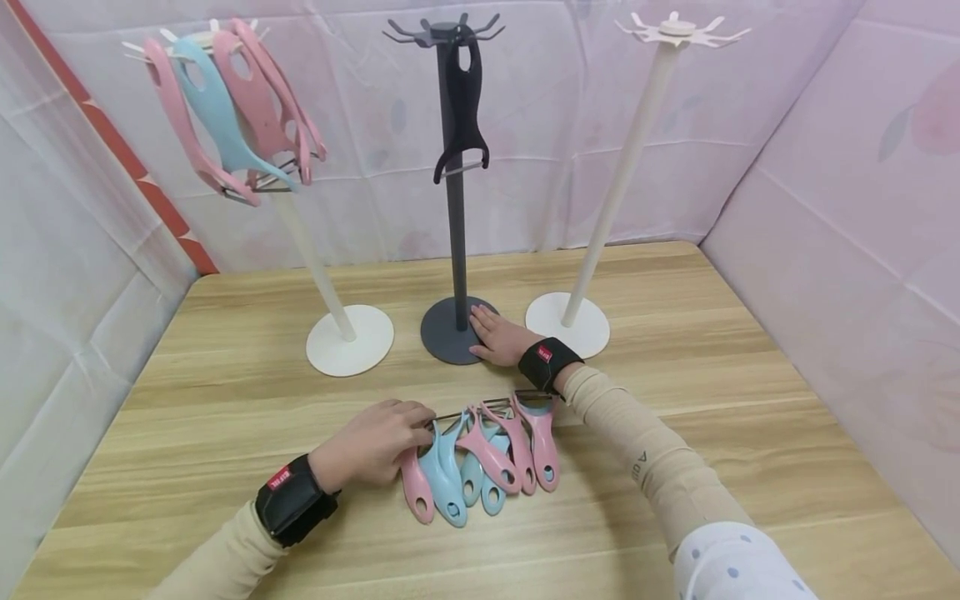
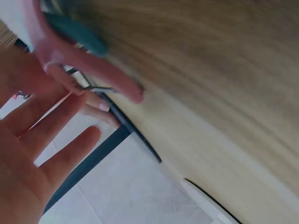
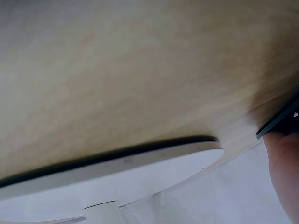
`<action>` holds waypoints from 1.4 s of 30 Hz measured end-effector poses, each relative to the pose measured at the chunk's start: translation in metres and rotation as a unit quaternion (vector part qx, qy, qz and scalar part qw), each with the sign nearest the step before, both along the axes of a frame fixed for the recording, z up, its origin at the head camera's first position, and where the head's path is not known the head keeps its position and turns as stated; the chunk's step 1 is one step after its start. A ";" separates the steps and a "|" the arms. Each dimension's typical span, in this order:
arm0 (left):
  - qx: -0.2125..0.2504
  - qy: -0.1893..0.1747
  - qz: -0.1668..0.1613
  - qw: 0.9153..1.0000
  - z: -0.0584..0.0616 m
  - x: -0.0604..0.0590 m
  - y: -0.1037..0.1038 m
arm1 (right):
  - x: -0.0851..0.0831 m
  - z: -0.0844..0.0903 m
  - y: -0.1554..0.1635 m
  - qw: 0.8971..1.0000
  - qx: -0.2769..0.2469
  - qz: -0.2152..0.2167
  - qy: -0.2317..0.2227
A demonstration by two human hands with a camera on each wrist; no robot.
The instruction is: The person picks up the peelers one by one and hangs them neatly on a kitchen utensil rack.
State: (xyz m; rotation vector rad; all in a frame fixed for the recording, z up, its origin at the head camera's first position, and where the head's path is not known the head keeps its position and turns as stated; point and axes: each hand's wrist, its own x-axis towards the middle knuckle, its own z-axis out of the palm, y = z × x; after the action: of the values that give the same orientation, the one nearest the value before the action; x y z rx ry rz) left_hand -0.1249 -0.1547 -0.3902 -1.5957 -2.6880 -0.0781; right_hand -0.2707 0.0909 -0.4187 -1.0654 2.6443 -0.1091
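My left hand [image 1: 378, 442] is at the left end of a row of pink and light-blue peelers lying on the table. Its thumb and index finger pinch a prong of the end pink peeler [image 2: 88, 67], while the other fingers stretch out straight. Beside it lie a blue peeler [image 1: 446, 475] and a pink peeler [image 1: 491, 460], blade ends pointing away from me. My right hand [image 1: 504, 335] rests with straight fingers on the round base [image 1: 447, 337] of the dark grey stand. A black peeler [image 1: 467, 100] hangs from that stand's hooks.
At the left, a white stand [image 1: 315, 258] carries several pink and blue peelers. Another white stand [image 1: 626, 167] rises at the right, its base [image 3: 177, 170] close beside my right wrist. Patterned cloth [image 1: 555, 192] hangs behind the wooden table [image 1: 247, 417].
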 end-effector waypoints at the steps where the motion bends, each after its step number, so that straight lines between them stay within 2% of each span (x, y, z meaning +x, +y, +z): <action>1: 0.005 -0.019 0.003 1.000 0.000 0.000 -0.001 | 0.000 0.000 0.000 1.000 0.000 0.000 0.000; 4: 0.002 -0.048 0.015 0.999 0.003 0.002 -0.003 | -0.001 0.001 0.001 1.000 0.001 -0.001 -0.002; 10: -0.005 -0.038 0.015 0.999 0.000 0.004 -0.003 | 0.000 -0.001 0.000 1.000 0.003 0.000 0.002; 14: 0.014 -0.042 0.005 0.999 0.000 0.004 -0.004 | -0.002 -0.005 0.001 1.000 -0.005 -0.002 -0.004; 17: 0.036 -0.062 -0.001 0.997 0.005 0.003 -0.005 | -0.007 -0.011 0.004 0.999 -0.030 0.000 -0.020; 18: 0.045 -0.068 -0.003 0.997 0.006 0.003 -0.006 | -0.013 -0.022 0.007 0.999 -0.046 0.009 -0.012; 20: 0.064 -0.080 -0.007 0.995 0.010 0.002 -0.007 | -0.015 -0.024 0.008 0.998 -0.053 0.012 -0.017; 24: 0.132 -0.072 -0.017 0.988 0.013 0.000 -0.008 | -0.009 -0.019 0.007 0.998 -0.053 0.014 -0.016; 25: 0.155 -0.069 -0.016 0.985 0.013 -0.002 -0.008 | -0.002 -0.008 0.003 0.999 -0.042 0.005 -0.023; 27: 0.214 -0.062 -0.008 0.975 0.013 -0.005 -0.007 | 0.002 -0.005 0.002 0.999 -0.036 0.007 -0.010; 29: 0.276 -0.055 0.008 0.959 0.012 -0.010 -0.006 | 0.005 -0.005 0.001 1.000 -0.021 0.009 0.005; 34: 0.412 -0.040 0.053 0.909 0.015 -0.020 0.002 | 0.007 -0.009 0.003 1.000 -0.003 0.008 0.016; 39: 0.496 -0.032 0.071 0.865 0.026 -0.030 0.012 | 0.007 -0.010 0.003 1.000 -0.006 0.000 0.010; 42: 0.528 -0.017 0.076 0.846 0.040 -0.032 0.017 | 0.007 -0.009 0.002 1.000 -0.014 -0.001 0.010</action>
State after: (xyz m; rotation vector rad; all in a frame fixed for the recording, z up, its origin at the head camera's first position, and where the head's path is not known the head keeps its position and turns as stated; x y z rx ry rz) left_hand -0.1573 -0.1373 -0.3504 -0.9783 -2.0362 -1.3065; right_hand -0.2641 0.0933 -0.4273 -1.0780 2.6688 -0.1364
